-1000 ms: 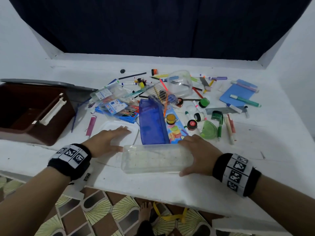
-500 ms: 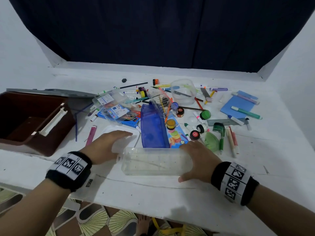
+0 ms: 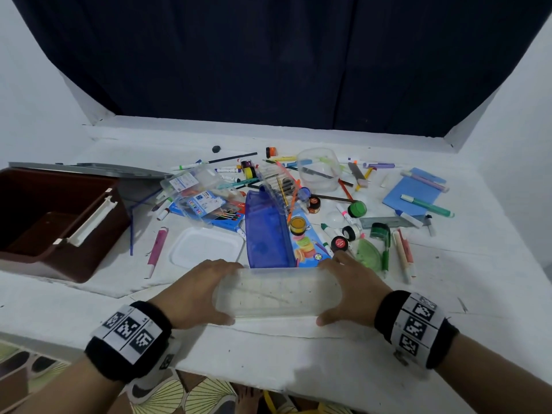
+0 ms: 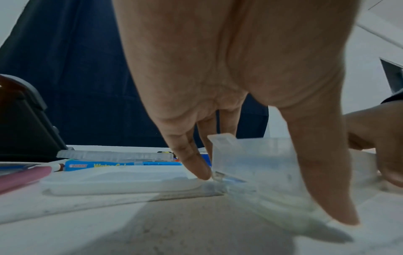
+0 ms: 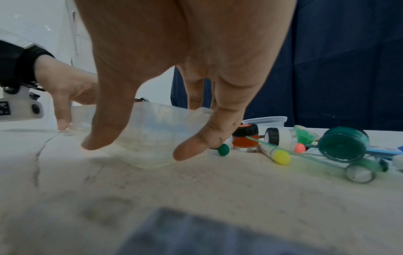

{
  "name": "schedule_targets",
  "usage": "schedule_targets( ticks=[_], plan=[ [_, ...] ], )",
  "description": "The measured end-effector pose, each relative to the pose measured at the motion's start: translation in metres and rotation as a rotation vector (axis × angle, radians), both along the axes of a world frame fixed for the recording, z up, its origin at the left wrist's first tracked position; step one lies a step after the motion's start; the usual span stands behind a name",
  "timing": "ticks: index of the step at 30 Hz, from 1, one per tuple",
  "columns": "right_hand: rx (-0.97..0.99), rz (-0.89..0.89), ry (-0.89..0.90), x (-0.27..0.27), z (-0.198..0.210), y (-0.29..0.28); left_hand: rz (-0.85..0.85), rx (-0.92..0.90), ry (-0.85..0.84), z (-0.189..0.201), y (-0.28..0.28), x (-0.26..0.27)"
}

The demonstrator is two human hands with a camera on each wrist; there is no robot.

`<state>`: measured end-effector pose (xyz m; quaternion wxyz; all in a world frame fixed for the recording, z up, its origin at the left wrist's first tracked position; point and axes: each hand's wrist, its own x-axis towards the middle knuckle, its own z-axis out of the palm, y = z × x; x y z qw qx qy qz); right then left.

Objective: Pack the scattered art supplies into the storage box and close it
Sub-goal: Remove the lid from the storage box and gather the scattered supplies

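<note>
Head view | left hand (image 3: 195, 294) and right hand (image 3: 355, 289) clasp the clear case (image 3: 277, 292) by its ends on the table (image 3: 298, 354) | lift level, carry left into the brown storage box (image 3: 38, 243)

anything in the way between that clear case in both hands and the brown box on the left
Nothing tall. Between the clear case and the brown storage box lie only a flat white lid and a pink marker, both low enough to lift over. The box is open.

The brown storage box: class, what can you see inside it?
The brown storage box stands open; only its dark inner walls and a bare raised step show in the head view. Its near wall hides part of the floor, so that part cannot be judged.
</note>
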<state>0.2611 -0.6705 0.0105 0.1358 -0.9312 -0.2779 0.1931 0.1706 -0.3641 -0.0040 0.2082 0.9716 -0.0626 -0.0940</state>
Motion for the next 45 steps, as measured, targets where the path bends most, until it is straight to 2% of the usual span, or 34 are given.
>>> schedule_targets(
  ticks=[6, 13, 19, 23, 27, 29, 35, 42, 45],
  plan=[
    [0.005, 0.041, 0.020, 0.005, 0.007, -0.009, 0.008, -0.004, 0.004, -0.007, -0.004, 0.001],
    [-0.159, 0.063, -0.077, 0.000, 0.013, -0.001, 0.019, 0.031, 0.039, -0.005, -0.003, 0.010],
    [-0.090, 0.050, -0.065, -0.008, 0.004, -0.009, 0.029, 0.173, 0.055, 0.004, -0.014, 0.006],
    [0.051, -0.060, -0.071, -0.001, 0.016, -0.017, -0.035, 0.117, -0.026, 0.036, -0.024, 0.011],
    [0.088, -0.093, -0.243, 0.025, 0.030, -0.022, -0.108, 0.017, -0.141, 0.049, -0.042, 0.049],
    [0.085, -0.121, -0.282, 0.040, 0.033, -0.021, -0.180, 0.052, -0.144, 0.047, -0.052, 0.079],
    [-0.082, -0.088, -0.242, 0.066, 0.029, -0.012, -0.365, 0.252, -0.043, 0.036, -0.080, 0.150],
    [-0.122, -0.016, -0.220, 0.084, 0.016, -0.005, -0.387, 0.323, -0.016, 0.030, -0.082, 0.185],
    [-0.079, -0.003, -0.198, 0.085, 0.012, -0.007, -0.377, 0.338, 0.013, 0.031, -0.085, 0.189]
  ],
)
